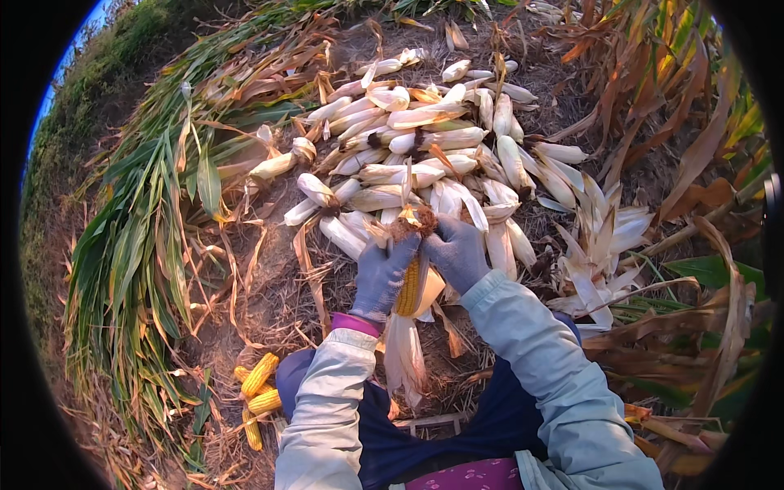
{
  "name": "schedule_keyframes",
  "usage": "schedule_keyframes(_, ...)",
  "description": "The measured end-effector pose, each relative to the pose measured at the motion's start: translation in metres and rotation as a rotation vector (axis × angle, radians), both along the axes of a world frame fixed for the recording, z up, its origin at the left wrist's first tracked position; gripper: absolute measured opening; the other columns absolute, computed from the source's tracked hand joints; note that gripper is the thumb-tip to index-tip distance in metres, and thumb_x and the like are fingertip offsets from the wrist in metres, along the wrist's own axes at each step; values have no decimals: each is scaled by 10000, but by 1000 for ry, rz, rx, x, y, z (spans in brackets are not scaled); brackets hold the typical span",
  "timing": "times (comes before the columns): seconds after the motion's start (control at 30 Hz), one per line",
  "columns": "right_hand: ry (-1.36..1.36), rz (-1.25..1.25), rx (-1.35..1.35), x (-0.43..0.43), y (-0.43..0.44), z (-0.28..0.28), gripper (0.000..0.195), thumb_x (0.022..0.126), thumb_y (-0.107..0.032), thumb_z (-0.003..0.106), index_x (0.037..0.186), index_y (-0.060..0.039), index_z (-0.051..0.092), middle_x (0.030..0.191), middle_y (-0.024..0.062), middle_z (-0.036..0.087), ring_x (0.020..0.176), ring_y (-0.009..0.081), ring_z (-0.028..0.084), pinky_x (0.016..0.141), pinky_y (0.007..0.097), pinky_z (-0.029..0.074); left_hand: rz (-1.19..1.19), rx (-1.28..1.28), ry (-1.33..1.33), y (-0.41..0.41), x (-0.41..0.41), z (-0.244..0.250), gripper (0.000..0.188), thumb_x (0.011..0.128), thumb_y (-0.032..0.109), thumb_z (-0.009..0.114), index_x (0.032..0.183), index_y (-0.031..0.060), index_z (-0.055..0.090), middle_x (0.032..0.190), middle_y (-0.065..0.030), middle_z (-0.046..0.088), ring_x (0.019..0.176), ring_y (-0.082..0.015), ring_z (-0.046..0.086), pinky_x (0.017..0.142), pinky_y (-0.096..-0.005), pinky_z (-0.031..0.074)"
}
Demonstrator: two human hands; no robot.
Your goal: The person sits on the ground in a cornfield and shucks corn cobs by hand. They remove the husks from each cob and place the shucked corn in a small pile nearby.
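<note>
My left hand (387,277), in a grey glove, grips the upper part of an ear of corn (407,294) from the left. Its yellow kernels show below my fingers, and peeled pale husk (404,355) hangs from its lower end. My right hand (456,254), gloved too, is closed on the husk and brown silk (422,222) at the top of the same ear. Just beyond both hands lies a heap of corn ears in pale husks (429,114). Several bare yellow ears (260,375) lie on the ground left of my knee.
Cut green corn stalks (131,245) lie along the left. Stripped husks (597,245) are piled at the right, with dry corn leaves (692,141) beyond. A single husked-over ear (274,166) lies left of the heap. Straw covers the soil (275,294). A slatted edge (432,422) shows between my legs.
</note>
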State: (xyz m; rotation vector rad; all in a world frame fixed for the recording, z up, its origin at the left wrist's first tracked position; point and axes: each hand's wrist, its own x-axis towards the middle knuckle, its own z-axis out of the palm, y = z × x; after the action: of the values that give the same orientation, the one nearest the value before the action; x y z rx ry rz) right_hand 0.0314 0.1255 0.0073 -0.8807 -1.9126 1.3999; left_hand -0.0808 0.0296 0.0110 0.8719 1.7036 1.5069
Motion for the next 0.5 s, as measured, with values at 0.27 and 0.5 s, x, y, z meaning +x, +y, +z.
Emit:
schedule_keyframes(0.27, -66, 141, 45, 1, 2, -1, 236, 814, -229, 623, 957, -43, 652, 776, 139, 648, 703, 230, 637, 655, 329, 481, 94, 41, 35, -3, 9, -5, 432, 834, 378, 677, 974, -28, 622, 817, -65, 637, 733, -114, 571, 669, -283, 468)
schedule_keyframes(0.5, 56, 219, -3, 5, 4, 2, 243, 806, -254, 635, 963, -71, 662, 786, 144, 644, 711, 272, 628, 657, 343, 478, 34, 15, 219, -5, 12, 14, 390, 850, 313, 668, 1048, -20, 616, 919, -84, 654, 806, -117, 593, 722, -271, 479)
